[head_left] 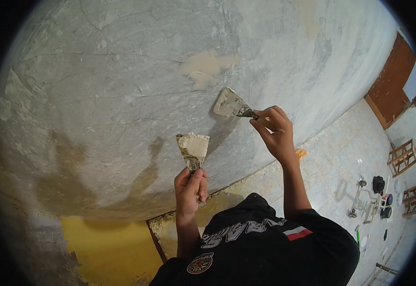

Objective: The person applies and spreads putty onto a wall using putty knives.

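Plainly, your left hand (189,193) is closed around the handle of a wedge-shaped metal scraper with a dark, stained neck (194,163). Its wide end points up and carries a thick load of cream-coloured paste (194,142). Your right hand (275,131) has thumb and fingers pinched together on a second, triangular metal scraper with a paste-smeared blade (231,104), which slants up and to the left. You have both tools before a broad grey plastered wall (117,95) marked with fine cracks and pale streaks, well up from its lower edge. From this angle, it's hard to say whether the right-hand blade touches the plaster. Just above that blade, an irregular beige patch (204,66) sits on the wall.

Along the wall's lower edge, to the right of your right forearm, lies a small orange-yellow crumpled item (301,155) on the pale tiled floor (327,143). Toward the floor's far right edge, you have a brown wooden frame with crossbars (402,157) and a rounded black object (378,184). Near the wall's lower left edge, a flat yellow surface (112,250) shows.
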A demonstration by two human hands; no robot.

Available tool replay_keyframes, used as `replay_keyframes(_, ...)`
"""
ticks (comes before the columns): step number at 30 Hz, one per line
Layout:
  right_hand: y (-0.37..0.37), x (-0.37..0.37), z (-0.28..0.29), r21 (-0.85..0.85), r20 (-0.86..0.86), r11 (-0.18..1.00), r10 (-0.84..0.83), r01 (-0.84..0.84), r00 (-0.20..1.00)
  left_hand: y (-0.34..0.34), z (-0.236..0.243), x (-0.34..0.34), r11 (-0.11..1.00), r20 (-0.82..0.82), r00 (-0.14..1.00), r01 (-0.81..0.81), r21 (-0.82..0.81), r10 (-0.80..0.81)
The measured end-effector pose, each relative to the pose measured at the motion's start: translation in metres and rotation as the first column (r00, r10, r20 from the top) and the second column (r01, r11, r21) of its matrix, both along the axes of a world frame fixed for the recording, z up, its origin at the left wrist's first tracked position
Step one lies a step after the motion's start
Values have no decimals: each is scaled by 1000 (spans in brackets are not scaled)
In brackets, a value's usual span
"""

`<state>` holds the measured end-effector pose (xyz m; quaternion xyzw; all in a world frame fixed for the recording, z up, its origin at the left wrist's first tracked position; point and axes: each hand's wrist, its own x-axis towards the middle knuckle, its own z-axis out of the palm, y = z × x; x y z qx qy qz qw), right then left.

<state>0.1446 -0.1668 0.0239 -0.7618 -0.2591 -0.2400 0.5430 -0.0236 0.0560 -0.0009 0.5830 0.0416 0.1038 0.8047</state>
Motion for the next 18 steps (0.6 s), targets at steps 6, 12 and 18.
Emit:
replay_keyframes(6,32,-2,44,16,120,993,117,-120,986,2,0,5,996,7,999,32,-86,-32)
replay_keyframes(12,33,15,33,-49,88,997,64,-60,994,4,-6,7,998,67,997,51,-32,-48)
replay_keyframes(18,-3,14,-15,24,40,996,85,-86,996,4,-12,6,998,58,998,21,-61,-18)
